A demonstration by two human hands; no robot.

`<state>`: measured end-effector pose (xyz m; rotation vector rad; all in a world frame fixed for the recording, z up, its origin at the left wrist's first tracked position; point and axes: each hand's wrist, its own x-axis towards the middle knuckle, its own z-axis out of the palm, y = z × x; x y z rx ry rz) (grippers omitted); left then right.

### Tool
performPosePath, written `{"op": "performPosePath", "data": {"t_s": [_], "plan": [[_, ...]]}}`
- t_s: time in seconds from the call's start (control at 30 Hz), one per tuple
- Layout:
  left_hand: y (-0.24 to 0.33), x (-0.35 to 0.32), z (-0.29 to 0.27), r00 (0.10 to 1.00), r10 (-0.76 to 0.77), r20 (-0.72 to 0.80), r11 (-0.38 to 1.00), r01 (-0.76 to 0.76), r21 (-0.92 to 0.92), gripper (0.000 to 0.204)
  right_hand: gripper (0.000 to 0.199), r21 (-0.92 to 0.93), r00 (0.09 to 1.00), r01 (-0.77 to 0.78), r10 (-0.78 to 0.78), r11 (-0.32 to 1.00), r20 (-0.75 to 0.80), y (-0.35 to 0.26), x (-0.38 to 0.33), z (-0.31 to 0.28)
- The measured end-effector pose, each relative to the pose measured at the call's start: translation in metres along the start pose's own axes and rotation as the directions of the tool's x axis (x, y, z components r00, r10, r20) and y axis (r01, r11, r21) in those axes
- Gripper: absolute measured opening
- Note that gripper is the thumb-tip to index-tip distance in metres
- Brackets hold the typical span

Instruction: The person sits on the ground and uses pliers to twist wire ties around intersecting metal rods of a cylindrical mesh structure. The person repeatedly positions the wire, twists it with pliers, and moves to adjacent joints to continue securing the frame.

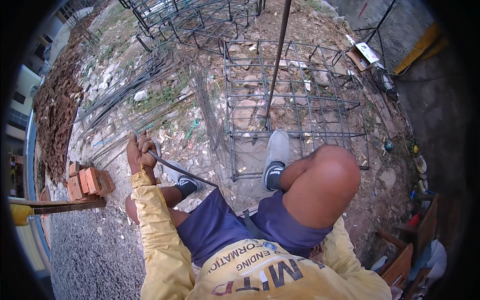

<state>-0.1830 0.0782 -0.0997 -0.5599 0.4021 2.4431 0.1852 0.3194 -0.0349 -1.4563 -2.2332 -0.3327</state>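
Note:
My left hand (140,152) is closed around a thin, bent steel rod (185,172). The rod runs from the rubble past my left shoe (176,173) toward my lap. My right hand is out of sight; only its yellow sleeve (352,255) shows, behind my raised right knee (322,182). My right shoe (276,150) rests on the near edge of a square rebar cage (295,100) lying on the dirt. A long straight bar (277,55) stands up from the cage toward the top of the picture.
Loose rebar lengths (127,97) lie across rubble on the left. More welded cages (195,20) are stacked at the back. A red brick pile (90,181) and a wooden plank (60,205) sit by gravel (95,250). A cardboard box (363,54) lies far right, wooden furniture (400,260) near right.

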Motion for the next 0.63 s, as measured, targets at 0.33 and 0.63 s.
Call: {"op": "performPosePath", "data": {"t_s": [0.33, 0.63], "plan": [[0.004, -0.054, 0.184, 0.787, -0.176, 0.592, 0.950, -0.022, 0.312, 0.040, 0.045, 0.128, 0.997, -0.003, -0.007, 0.992, 0.079, -0.010, 0.005, -0.016], [-0.104, -0.066, 0.238, 0.875, 0.027, 0.483, 0.692, -0.365, 0.623, 0.046, 0.052, -0.141, 0.814, -0.149, 0.203, 0.979, 0.545, -0.026, 0.065, -0.059]]}}
